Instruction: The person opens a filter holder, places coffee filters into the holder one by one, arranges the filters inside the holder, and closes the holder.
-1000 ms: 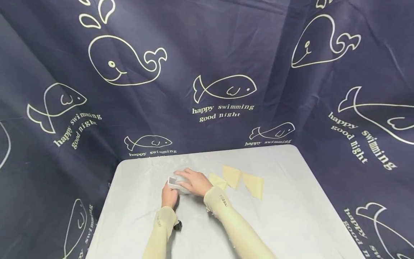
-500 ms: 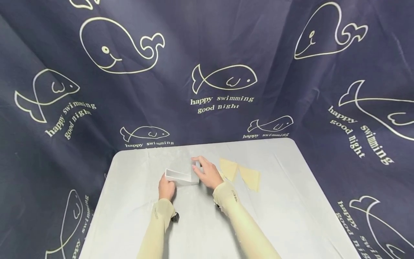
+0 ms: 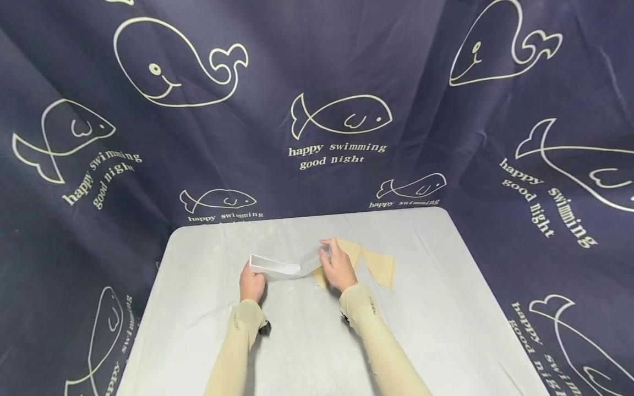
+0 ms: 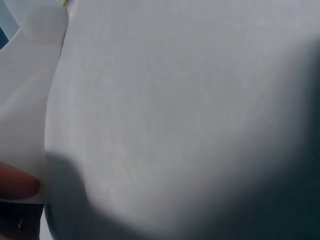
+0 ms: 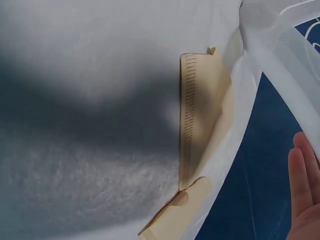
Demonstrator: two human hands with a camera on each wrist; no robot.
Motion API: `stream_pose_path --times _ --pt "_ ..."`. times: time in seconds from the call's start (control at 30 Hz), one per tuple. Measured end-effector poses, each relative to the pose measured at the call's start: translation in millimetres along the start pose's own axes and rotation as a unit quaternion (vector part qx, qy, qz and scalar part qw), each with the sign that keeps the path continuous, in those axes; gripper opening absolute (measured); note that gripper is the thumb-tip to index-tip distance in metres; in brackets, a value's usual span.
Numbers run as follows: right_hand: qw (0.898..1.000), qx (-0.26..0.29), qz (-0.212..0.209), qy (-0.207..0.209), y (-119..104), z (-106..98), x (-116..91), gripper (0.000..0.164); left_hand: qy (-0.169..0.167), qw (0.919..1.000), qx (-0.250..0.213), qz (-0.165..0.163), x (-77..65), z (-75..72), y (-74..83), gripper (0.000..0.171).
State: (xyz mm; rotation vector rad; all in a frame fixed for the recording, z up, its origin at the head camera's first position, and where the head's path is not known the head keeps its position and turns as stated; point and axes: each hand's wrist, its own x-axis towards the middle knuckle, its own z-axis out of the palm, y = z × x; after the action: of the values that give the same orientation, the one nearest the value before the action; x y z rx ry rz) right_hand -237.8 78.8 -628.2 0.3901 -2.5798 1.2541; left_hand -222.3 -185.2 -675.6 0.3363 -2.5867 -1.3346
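One white box (image 3: 277, 271), long axis left-to-right

The left hand (image 3: 252, 284) and right hand (image 3: 340, 267) grip, forearms (image 3: 231, 346) stretched forward.

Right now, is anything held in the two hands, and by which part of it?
Yes, a white box: the left hand grips its left end, and the right hand holds the outer end of its raised right part.
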Motion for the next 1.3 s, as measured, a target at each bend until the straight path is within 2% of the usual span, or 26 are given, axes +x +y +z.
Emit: stream_pose_path --times 0.2,0.43,0.6,0.73,0.87,1.0,1.07,1.13,1.3 --pt "1.000 0.000 0.005 0.007 0.4 0.6 4.6 0.030 -0.016 0.9998 0.003 -0.009 3.2 -1.4 3.1 0.047" --pt "1.000 -0.009 -0.006 -0.020 -2.2 0.1 3.4 0.025 -0.015 0.9997 -0.002 -0.019 1.7 -3.1 1.1 0.049" --pt "1.000 0.003 0.000 -0.023 -5.6 -3.3 4.6 0.023 -0.029 0.9991 -0.005 -0.030 4.4 -2.6 -0.1 0.048" --pt "0.999 -0.001 0.010 -0.033 -6.4 -5.5 5.2 0.024 -0.025 0.9994 -0.007 -0.024 4.4 -2.3 1.2 0.044" --pt "0.997 0.009 0.042 -0.064 -7.8 -12.0 6.0 0.033 -0.023 0.9994 -0.007 -0.023 2.2 -4.6 4.2 0.045" --pt "0.993 0.047 0.071 -0.084 -7.3 -25.1 7.4 0.046 -0.031 0.9991 0.000 -0.029 3.4 -7.5 6.1 0.045" --pt "0.992 0.054 0.085 -0.073 0.8 -33.1 5.0 0.046 -0.026 0.9993 0.001 -0.028 1.3 -6.1 3.9 0.045" --pt "0.993 0.054 0.100 -0.044 13.1 -43.3 5.7 0.044 -0.015 0.9997 0.004 -0.020 0.8 -4.7 2.4 0.045" --pt "0.991 -0.009 0.136 0.010 58.2 -78.0 9.9 0.037 0.002 0.9999 -0.002 -0.011 0.6 -1.8 2.5 0.045"
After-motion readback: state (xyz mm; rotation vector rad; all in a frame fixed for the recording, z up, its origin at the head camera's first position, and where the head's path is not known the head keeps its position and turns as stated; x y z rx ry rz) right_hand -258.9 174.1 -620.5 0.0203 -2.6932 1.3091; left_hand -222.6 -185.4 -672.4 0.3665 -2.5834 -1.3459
